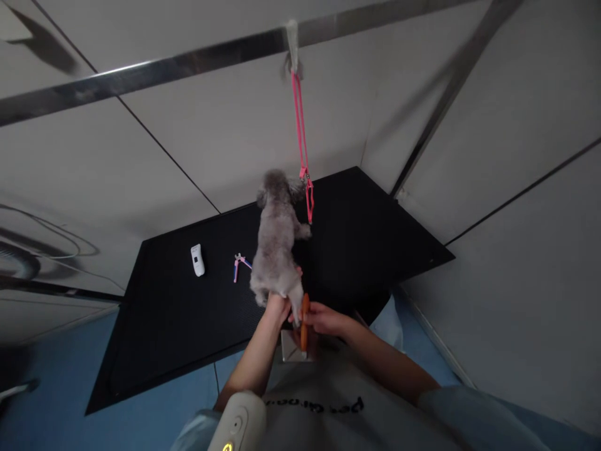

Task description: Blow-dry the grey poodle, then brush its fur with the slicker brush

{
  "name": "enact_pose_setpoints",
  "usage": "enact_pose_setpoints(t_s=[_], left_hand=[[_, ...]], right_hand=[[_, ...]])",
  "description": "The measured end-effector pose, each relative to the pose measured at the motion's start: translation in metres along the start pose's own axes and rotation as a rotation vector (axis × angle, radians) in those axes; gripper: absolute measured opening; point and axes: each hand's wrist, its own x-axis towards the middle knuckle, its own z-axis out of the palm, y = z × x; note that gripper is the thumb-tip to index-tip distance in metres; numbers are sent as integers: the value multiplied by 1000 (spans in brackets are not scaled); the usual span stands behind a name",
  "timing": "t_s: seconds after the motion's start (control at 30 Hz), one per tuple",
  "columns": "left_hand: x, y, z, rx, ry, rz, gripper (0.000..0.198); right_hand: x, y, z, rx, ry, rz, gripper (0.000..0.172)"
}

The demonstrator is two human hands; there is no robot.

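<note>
A small grey curly dog [277,241] stands on a black grooming table [178,319], facing away from me, clipped to a pink leash [300,134] that hangs from an overhead metal bar [154,69]. My left hand [277,308] is closed round the dog's hind leg at the table's near edge. My right hand [322,318] grips an orange-handled brush [305,322], held upright against the dog's rear leg.
A white clipper [198,259] and pink-and-blue nail scissors [239,264] lie on the table left of the dog. Pale walls stand behind and to the right. Blue floor shows on the left. A white device [237,423] sits at my chest.
</note>
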Motion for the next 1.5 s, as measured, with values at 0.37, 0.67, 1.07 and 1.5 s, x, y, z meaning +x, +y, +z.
enact_pose_setpoints(t_s=[0.37, 0.67, 1.07, 1.5], left_hand=[[-6, 28, -23, -264, 126, 70, 53], [-27, 26, -46, -135, 360, 222, 67], [-32, 33, -60, 77, 195, 206, 82], [-19, 39, -75, 23, 391, 247, 47]], right_hand=[[44, -91, 35, -459, 236, -585, 25], [79, -66, 47, -129, 259, -658, 26], [111, -36, 67, 258, 316, -465, 30], [116, -19, 59, 353, 441, -513, 28]])
